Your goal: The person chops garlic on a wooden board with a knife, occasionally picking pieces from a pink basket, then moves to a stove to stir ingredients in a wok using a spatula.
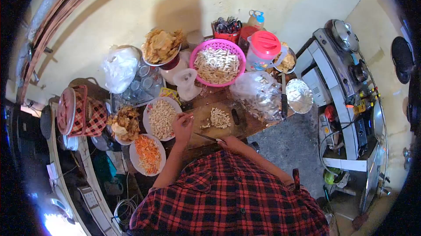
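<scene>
My right hand (229, 143) is closed round the handle of a knife (205, 137), whose blade points left over the front edge of the cutting board (204, 115). My left hand (183, 126) is raised above the board's left side with its fingers pinched; a small pale bit shows at the fingertips, too small to name. Small white diced pieces (220, 118) lie in a pile on the board. Left of my left hand is a plate of similar pale pieces (161, 118). A plate of shredded orange and white food (148, 154) stands nearer to me.
Behind the board are a pink basket of pale strips (217, 65) and a pink-lidded jug (264, 51). A clear plastic bag (258, 91) and a foil-covered bowl (299, 96) stand right. Fried food (162, 46) fills a bowl at back left. A stove (337, 67) stands far right.
</scene>
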Demonstrator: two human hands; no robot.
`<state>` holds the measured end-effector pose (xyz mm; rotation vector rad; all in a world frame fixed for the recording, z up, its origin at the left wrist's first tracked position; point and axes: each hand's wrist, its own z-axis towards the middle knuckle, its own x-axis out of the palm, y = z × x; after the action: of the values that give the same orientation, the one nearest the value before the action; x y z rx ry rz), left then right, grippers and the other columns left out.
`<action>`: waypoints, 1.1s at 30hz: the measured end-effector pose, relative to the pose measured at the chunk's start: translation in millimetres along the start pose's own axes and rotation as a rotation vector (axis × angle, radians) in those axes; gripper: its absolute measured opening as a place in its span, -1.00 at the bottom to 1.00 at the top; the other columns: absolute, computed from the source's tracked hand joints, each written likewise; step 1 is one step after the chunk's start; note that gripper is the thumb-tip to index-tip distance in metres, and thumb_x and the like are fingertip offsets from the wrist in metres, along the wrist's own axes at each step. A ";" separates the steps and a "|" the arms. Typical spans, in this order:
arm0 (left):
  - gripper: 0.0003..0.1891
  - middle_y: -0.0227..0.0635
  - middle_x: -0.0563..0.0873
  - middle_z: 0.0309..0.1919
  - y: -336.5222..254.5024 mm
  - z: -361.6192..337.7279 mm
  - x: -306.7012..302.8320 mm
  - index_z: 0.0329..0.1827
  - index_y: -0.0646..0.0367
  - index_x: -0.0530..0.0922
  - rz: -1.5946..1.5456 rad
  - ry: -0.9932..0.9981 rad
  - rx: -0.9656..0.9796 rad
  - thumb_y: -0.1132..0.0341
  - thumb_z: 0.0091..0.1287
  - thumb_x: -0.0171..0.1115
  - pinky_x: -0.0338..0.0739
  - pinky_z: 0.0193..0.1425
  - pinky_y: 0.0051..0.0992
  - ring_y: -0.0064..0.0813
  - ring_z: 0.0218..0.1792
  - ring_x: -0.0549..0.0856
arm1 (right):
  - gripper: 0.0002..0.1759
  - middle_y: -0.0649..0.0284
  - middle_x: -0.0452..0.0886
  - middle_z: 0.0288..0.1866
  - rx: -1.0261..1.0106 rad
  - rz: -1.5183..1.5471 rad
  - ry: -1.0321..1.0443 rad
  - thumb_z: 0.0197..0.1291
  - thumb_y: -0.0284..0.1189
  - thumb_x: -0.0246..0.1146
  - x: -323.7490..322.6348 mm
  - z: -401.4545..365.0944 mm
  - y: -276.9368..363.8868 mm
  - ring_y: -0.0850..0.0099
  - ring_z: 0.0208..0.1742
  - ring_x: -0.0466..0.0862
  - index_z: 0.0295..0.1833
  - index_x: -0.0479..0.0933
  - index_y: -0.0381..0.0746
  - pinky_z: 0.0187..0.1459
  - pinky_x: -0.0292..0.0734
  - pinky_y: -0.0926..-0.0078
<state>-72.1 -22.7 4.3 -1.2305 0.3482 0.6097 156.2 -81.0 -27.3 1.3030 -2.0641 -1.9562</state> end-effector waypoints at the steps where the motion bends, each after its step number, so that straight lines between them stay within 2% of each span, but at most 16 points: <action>1: -0.82 -0.28 0.64 -0.45 3.3 -5.0 3.0 -0.22 0.27 0.60 0.005 -0.009 -0.007 0.44 0.10 0.26 0.50 -0.27 -0.60 -0.59 -0.41 0.62 | -0.54 -0.15 0.55 -0.32 0.087 -0.086 0.012 0.25 -0.13 -0.03 7.6 2.9 -5.1 -0.08 -0.26 0.54 -0.11 0.45 -0.36 -0.19 0.39 0.04; 2: -0.83 -0.29 0.63 -0.45 10.2 -10.4 9.3 -0.25 0.28 0.59 -0.078 -0.017 -0.097 0.45 0.08 0.27 0.51 -0.31 -0.59 -0.59 -0.42 0.62 | -0.55 -0.14 0.55 -0.31 0.174 -0.173 0.023 0.24 -0.14 -0.03 14.4 3.8 -8.8 -0.09 -0.24 0.54 -0.12 0.44 -0.36 -0.19 0.39 0.03; 3: -0.84 -0.29 0.63 -0.45 11.2 -13.9 12.5 -0.29 0.29 0.58 -0.162 -0.024 -0.185 0.47 0.06 0.28 0.52 -0.35 -0.59 -0.59 -0.44 0.62 | -0.55 -0.14 0.55 -0.31 0.167 -0.175 0.030 0.24 -0.14 -0.03 18.2 1.8 -9.5 -0.09 -0.24 0.54 -0.12 0.44 -0.36 -0.19 0.39 0.03; 5: -0.86 -0.28 0.63 -0.44 11.2 -22.8 18.9 -0.31 0.29 0.58 -0.200 0.005 -0.204 0.47 0.06 0.29 0.52 -0.39 -0.59 -0.59 -0.44 0.62 | -0.58 -0.15 0.55 -0.35 0.327 -0.181 -0.108 0.25 -0.17 -0.03 19.8 -4.5 -7.5 -0.12 -0.26 0.53 -0.17 0.41 -0.37 -0.20 0.38 -0.02; 7: -0.87 -0.28 0.63 -0.43 9.6 -31.9 25.4 -0.33 0.30 0.57 -0.243 0.040 -0.223 0.48 0.06 0.29 0.52 -0.43 -0.59 -0.59 -0.44 0.63 | -0.61 -0.16 0.54 -0.39 0.363 -0.204 -0.173 0.25 -0.19 -0.04 18.2 -15.7 -0.4 -0.13 -0.30 0.53 -0.19 0.39 -0.37 -0.24 0.38 -0.04; 10: -0.85 -0.24 0.64 -0.39 18.0 -51.0 34.7 -0.33 0.28 0.57 -0.224 0.100 -0.145 0.48 0.03 0.29 0.53 -0.35 -0.53 -0.48 -0.39 0.65 | -0.64 -0.18 0.52 -0.47 0.372 -0.208 -0.267 0.26 -0.22 -0.05 25.6 -26.2 -3.8 -0.16 -0.37 0.52 -0.19 0.35 -0.36 -0.31 0.38 -0.06; 12: -0.85 -0.20 0.64 -0.35 23.2 -61.1 36.9 -0.33 0.26 0.57 0.017 0.283 -0.045 0.48 0.00 0.29 0.53 -0.23 -0.44 -0.31 -0.31 0.65 | -0.66 -0.19 0.51 -0.50 0.343 -0.192 -0.290 0.26 -0.23 -0.05 28.9 -28.7 -1.8 -0.17 -0.41 0.51 -0.19 0.33 -0.35 -0.34 0.38 -0.07; 13: -0.85 -0.20 0.64 -0.35 26.5 -63.8 38.7 -0.33 0.26 0.57 0.016 0.282 -0.049 0.48 0.00 0.29 0.53 -0.23 -0.44 -0.31 -0.31 0.65 | -0.66 -0.19 0.51 -0.50 0.358 -0.188 -0.274 0.27 -0.24 -0.06 30.6 -29.3 -0.7 -0.17 -0.42 0.51 -0.16 0.31 -0.35 -0.36 0.38 -0.06; 15: -0.84 -0.17 0.62 -0.33 32.5 -68.2 41.4 -0.33 0.23 0.57 0.066 0.272 0.101 0.46 -0.01 0.27 0.49 -0.14 -0.35 -0.17 -0.25 0.61 | -0.66 -0.19 0.51 -0.50 0.372 -0.183 -0.252 0.27 -0.25 -0.06 31.7 -30.9 3.7 -0.17 -0.43 0.51 -0.13 0.29 -0.35 -0.38 0.38 -0.06; 19: -0.85 -0.17 0.62 -0.32 36.1 -72.5 41.0 -0.33 0.24 0.57 -0.044 0.244 0.132 0.44 0.02 0.27 0.49 -0.14 -0.32 -0.16 -0.26 0.60 | -0.66 -0.19 0.52 -0.48 0.373 -0.229 -0.237 0.27 -0.25 -0.08 35.0 -31.8 7.2 -0.17 -0.39 0.52 -0.09 0.26 -0.33 -0.35 0.38 -0.09; 21: -0.84 -0.16 0.61 -0.33 36.8 -73.1 40.0 -0.33 0.25 0.57 0.006 0.191 0.231 0.42 0.03 0.27 0.48 -0.13 -0.31 -0.15 -0.25 0.59 | -0.67 -0.19 0.52 -0.47 0.394 -0.249 -0.224 0.27 -0.25 -0.08 34.5 -32.4 9.3 -0.17 -0.38 0.52 -0.08 0.25 -0.33 -0.35 0.37 -0.10; 25: -0.84 -0.16 0.60 -0.35 38.1 -78.4 35.0 -0.33 0.26 0.56 0.064 0.243 0.176 0.41 0.03 0.27 0.48 -0.14 -0.32 -0.15 -0.25 0.58 | -0.67 -0.19 0.52 -0.45 0.402 -0.245 -0.214 0.27 -0.23 -0.08 33.3 -38.9 13.1 -0.17 -0.37 0.53 -0.10 0.25 -0.31 -0.33 0.38 -0.11; 27: -0.86 -0.16 0.59 -0.39 33.0 -78.0 34.7 -0.37 0.26 0.56 0.024 0.177 0.190 0.42 0.02 0.28 0.48 -0.16 -0.31 -0.15 -0.27 0.58 | -0.67 -0.19 0.52 -0.45 0.433 -0.261 -0.194 0.27 -0.23 -0.08 35.2 -41.5 8.6 -0.17 -0.36 0.53 -0.11 0.26 -0.31 -0.33 0.38 -0.11; 30: -0.86 -0.16 0.58 -0.41 30.7 -77.5 33.8 -0.40 0.27 0.55 0.026 0.165 0.192 0.42 0.01 0.28 0.47 -0.18 -0.31 -0.15 -0.29 0.58 | -0.67 -0.18 0.53 -0.45 0.400 -0.260 -0.187 0.27 -0.22 -0.08 38.3 -43.1 3.7 -0.17 -0.36 0.53 -0.14 0.26 -0.31 -0.33 0.39 -0.11; 33: -0.87 -0.17 0.58 -0.41 32.8 -81.3 35.8 -0.43 0.26 0.55 0.057 0.139 0.196 0.42 0.00 0.29 0.47 -0.19 -0.31 -0.16 -0.29 0.58 | -0.68 -0.18 0.53 -0.45 0.459 -0.252 -0.155 0.27 -0.23 -0.08 40.7 -39.6 5.4 -0.17 -0.38 0.54 -0.16 0.26 -0.32 -0.36 0.40 -0.10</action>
<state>-57.6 -84.3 -66.2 -1.0793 0.5488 0.5264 147.6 -136.9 -35.0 1.6004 -2.6595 -1.7792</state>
